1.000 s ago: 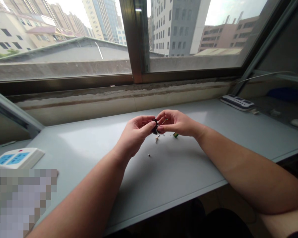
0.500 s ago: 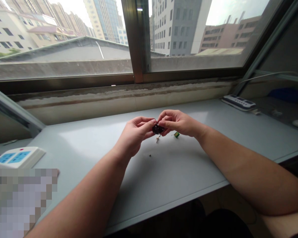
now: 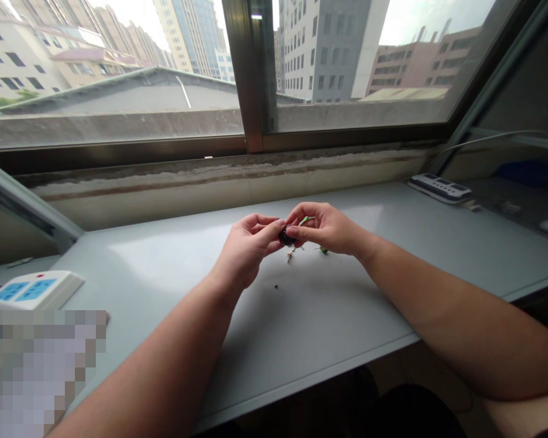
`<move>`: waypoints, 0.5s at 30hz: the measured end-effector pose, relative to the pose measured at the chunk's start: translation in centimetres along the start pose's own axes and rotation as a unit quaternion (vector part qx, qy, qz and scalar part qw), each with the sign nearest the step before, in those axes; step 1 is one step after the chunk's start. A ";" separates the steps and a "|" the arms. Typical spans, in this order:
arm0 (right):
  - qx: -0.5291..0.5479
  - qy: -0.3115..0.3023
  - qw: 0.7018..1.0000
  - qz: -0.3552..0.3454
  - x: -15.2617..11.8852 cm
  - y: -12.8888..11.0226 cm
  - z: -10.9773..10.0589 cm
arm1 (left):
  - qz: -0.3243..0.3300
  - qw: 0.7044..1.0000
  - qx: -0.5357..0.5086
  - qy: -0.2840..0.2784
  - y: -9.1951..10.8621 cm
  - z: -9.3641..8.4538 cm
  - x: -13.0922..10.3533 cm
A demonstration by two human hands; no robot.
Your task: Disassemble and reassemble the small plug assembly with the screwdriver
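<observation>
Over table (image 3: 347,328): L hand (image 3: 251,243) + R hand (image 3: 326,228) both pinching blk pc (image 3: 285,238).
R thumb (image 3: 301,233) now covers more of it vs. prev.

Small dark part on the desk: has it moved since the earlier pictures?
No. The small dark part lies at the same spot on the desk.

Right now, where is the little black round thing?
In the head view, the black round thing is between the fingertips of the left hand and right hand, above the middle of the grey table.
</observation>
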State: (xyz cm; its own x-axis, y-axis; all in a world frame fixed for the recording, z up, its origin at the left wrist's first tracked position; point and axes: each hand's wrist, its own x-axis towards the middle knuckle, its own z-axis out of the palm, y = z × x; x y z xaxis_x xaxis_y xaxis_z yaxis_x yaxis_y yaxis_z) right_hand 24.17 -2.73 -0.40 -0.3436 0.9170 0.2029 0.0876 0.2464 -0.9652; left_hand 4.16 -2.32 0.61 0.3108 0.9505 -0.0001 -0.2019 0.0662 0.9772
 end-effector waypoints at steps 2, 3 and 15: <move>-0.041 0.004 0.999 -0.033 -0.1 -0.1 0.5 | 0.012 0.999 -0.011 0.030 0.0 0.2 0.0; -0.069 0.013 0.996 -0.056 -0.2 -0.1 0.7 | 0.016 0.999 -0.015 0.043 0.0 0.3 0.0; -0.290 0.105 0.923 -0.231 -0.9 -1.3 1.1 | 0.022 0.999 -0.029 0.035 0.1 0.6 0.0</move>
State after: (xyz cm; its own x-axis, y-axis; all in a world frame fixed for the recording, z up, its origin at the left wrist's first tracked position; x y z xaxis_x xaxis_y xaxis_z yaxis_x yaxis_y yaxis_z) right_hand 23.33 -4.22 0.53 -0.2859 0.6974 0.6572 0.4840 0.6970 -0.5291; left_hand 4.67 -2.52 0.84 0.2360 0.9714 0.0259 -0.2674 0.0393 0.9628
